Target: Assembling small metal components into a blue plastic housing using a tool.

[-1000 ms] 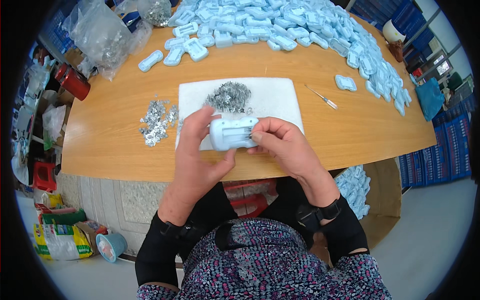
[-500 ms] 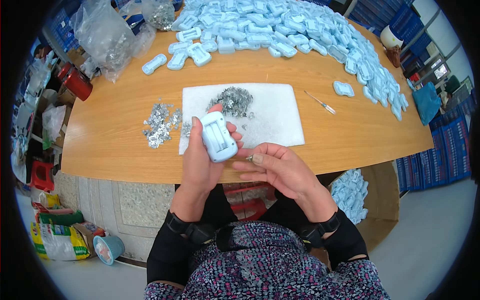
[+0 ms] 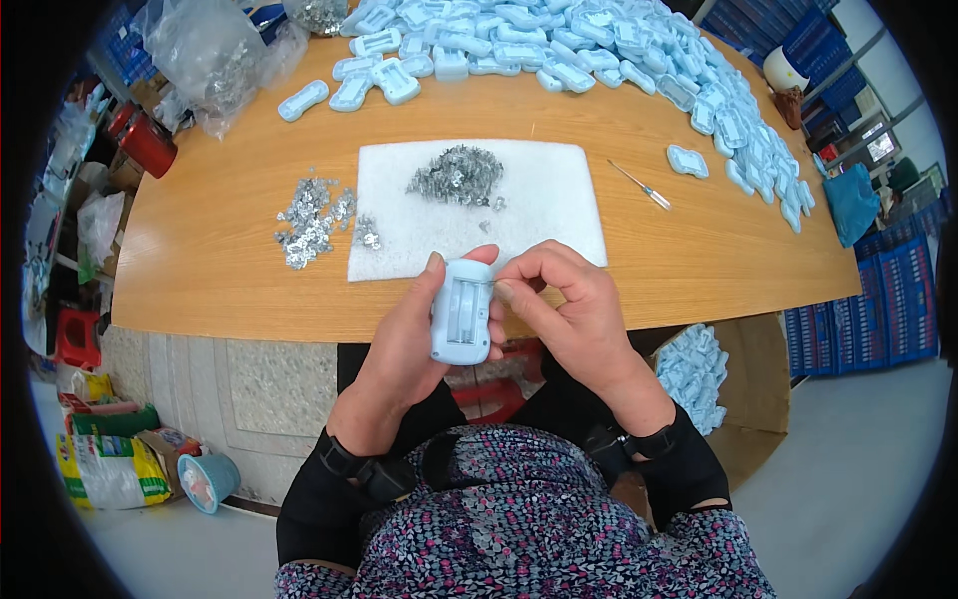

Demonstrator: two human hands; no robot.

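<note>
A light blue plastic casing with an open battery compartment stands nearly upright in my left hand, thumb along its left side and fingers behind it. My right hand pinches at the casing's upper right edge, thumb against forefinger. The small metal piece between those fingertips is mostly covered now. Just beyond my hands lies a white foam mat, bearing a heap of small metal contacts. Flat shiny metal pieces are scattered on the wood left of the mat.
A screwdriver lies right of the mat on the wooden table. Many blue casings are heaped along its far side, with one casing apart. A cardboard box of casings stands below at right; a red canister is at left.
The casing has come nearer my body and turned more upright. My right fingertips have moved up from below it, with the small metal piece, to its upper right edge.
</note>
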